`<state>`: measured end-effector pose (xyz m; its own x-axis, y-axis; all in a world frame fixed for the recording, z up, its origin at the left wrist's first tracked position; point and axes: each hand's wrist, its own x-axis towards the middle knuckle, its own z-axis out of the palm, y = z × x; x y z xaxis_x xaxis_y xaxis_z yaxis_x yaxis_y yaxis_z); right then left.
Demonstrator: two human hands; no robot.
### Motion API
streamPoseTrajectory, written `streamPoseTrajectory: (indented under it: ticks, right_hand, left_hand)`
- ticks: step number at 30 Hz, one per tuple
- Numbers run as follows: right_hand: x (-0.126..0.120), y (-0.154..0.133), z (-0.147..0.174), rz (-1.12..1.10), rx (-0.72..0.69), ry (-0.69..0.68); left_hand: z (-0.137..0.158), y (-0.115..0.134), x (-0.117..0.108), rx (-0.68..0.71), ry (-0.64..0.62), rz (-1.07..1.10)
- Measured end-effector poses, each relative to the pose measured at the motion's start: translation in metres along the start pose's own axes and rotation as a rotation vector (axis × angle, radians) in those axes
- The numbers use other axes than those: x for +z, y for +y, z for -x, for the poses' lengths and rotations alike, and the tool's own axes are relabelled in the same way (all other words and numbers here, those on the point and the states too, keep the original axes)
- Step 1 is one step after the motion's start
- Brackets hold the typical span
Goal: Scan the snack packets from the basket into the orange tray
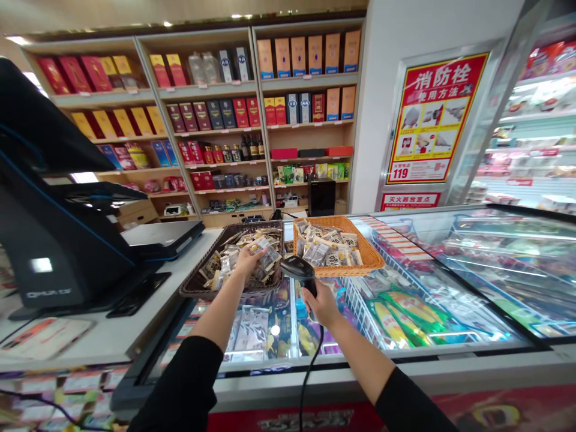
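My right hand (pixel 324 305) is wrapped round the handle of a black corded barcode scanner (pixel 299 268), its head pointing left. My left hand (pixel 248 262) reaches over a dark brown woven basket (pixel 193 287) and grips a small snack packet (pixel 266 251) with a pale label turned upward. More small packets lie loose under and around that hand. Just right of the scanner stands an orange woven basket (pixel 372 261), also full of small wrapped packets (pixel 330 243). The left fingertips are partly hidden by the packet.
Both baskets rest on the glass top of a chest freezer (pixel 477 354) with packaged goods inside. On the left are a counter (pixel 112 333), a black checkout machine (pixel 58 240) and a weighing scale (pixel 164 236). The scanner's cable (pixel 307 378) hangs down the freezer front. Shelves of boxes (pixel 225 129) stand behind.
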<state>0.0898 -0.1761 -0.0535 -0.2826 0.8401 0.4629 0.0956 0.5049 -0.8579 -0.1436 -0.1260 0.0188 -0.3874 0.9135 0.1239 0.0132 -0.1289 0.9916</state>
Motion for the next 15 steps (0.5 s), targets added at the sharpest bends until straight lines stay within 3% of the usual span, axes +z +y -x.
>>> streamPoseTrajectory:
  ticks: [8,12,15]
  right_hand:
    - [0.0007,-0.0055,0.0009,-0.005,0.004,-0.034]
    - [0.0022,-0.006,0.0019,-0.124,0.04,-0.036]
    - [0.0037,-0.0035,0.0004,-0.283,0.069,0.038]
  left_hand:
    - [0.0021,0.0036,-0.0002,0.02,0.013,-0.013]
    - [0.0038,0.0024,-0.0023,0.015,-0.004,-0.006]
    - [0.0026,0.0035,-0.003,0.031,-0.016,-0.029]
